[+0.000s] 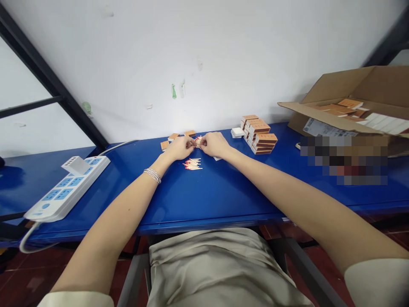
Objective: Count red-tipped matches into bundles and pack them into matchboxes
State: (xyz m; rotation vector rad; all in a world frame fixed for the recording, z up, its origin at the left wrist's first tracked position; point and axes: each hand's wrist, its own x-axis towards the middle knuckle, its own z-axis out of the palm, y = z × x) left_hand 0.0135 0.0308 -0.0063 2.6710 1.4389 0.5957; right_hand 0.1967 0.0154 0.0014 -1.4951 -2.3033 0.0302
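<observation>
My left hand and my right hand meet at the far middle of the blue table. Both are closed in a pinch on a small bundle of matches held between them. Just in front of the hands lies a loose pile of red-tipped matches. A silver bracelet sits on my left wrist. A few single matchboxes lie behind my left hand. A stack of matchboxes stands to the right of my right hand.
A white and blue power strip lies at the left with its cable running off the table's front edge. An open cardboard box holding more matchboxes stands at the far right. A white wall rises right behind the table.
</observation>
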